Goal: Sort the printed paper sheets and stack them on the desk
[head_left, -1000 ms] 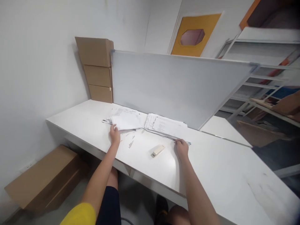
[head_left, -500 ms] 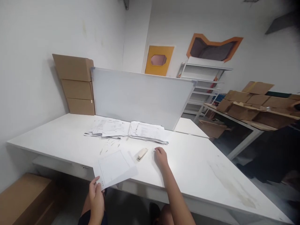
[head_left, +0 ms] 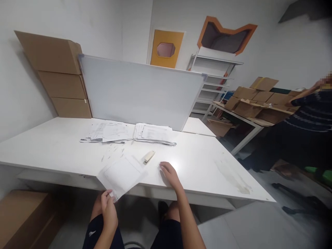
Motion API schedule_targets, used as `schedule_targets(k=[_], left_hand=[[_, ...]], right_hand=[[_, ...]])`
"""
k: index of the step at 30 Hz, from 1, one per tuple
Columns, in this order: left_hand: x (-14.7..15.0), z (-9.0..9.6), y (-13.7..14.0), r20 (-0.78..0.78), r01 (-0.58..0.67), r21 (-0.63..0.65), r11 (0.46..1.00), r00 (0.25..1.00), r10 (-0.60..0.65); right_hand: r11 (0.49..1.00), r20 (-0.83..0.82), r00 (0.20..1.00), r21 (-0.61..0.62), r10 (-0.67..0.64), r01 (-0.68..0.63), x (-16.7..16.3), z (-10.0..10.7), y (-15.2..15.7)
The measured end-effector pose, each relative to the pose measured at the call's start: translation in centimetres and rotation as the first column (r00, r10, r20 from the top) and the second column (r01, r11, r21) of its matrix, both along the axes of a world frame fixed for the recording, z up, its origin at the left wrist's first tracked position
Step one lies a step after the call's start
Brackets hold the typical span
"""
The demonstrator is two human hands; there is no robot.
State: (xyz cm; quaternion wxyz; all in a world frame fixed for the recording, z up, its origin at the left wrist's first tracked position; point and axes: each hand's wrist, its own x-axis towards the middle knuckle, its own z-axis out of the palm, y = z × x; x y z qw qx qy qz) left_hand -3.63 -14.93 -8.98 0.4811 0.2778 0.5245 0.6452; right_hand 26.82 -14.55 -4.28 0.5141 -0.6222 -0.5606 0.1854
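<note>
My left hand [head_left: 109, 204] is closed on the near corner of a few white paper sheets [head_left: 121, 174], which stick out over the table's front edge. The sheets look slightly bowed, and their print is too faint to read. Just beyond them lies a cream stapler [head_left: 149, 157] on the tabletop, touched by neither hand. To the right of the stapler, my right hand [head_left: 168, 172] is low over the table, its fingers curled in toward the thumb. Whatever is between those fingertips, if anything, is too small to make out.
Two piles of printed papers [head_left: 111, 132] [head_left: 155, 134] lie before a leaning whiteboard [head_left: 140, 91] on the white table [head_left: 197, 166]. Cardboard boxes [head_left: 70, 86] are stacked at left. Small scraps [head_left: 111, 150] are scattered near the piles. At right, a person [head_left: 306, 117] is by a box-laden table.
The view has shifted right and down, bringing a person in at the right. The held sheets now bow and tilt differently in my left hand. My right hand's fingers look slightly less tightly curled.
</note>
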Motion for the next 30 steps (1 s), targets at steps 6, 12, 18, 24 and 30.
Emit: schedule_targets(k=[6,12,18,24,30], left_hand=[[-1.6,-1.4,-1.7,-0.086,-0.039,-0.016,0.999,0.996,0.037],[-1.1,-1.5,-2.1,-0.186,0.089,0.002,0.996,0.979,-0.087],[0.7,-0.2,-2.1,-0.305,0.341,-0.007,0.94,0.894,-0.327],[2.2,0.9,-2.5,-0.432,0.449,0.013,0.893,0.808,-0.4],[2.8,1.2,-2.5,-0.483,0.489,-0.024,0.872,0.758,-0.438]], right_hand=[[1.0,0.033,0.999,-0.01,-0.009,0.01,-0.3,0.2,-0.2],[0.999,0.068,0.998,-0.035,-0.009,0.012,-0.5,0.4,-0.3],[0.992,0.129,0.992,-0.127,-0.006,0.022,-0.5,0.8,-0.6],[0.981,0.317,0.945,-0.192,0.075,-0.013,-1.0,1.8,-1.0],[0.985,0.388,0.917,-0.17,0.089,-0.024,-1.3,2.3,-1.3]])
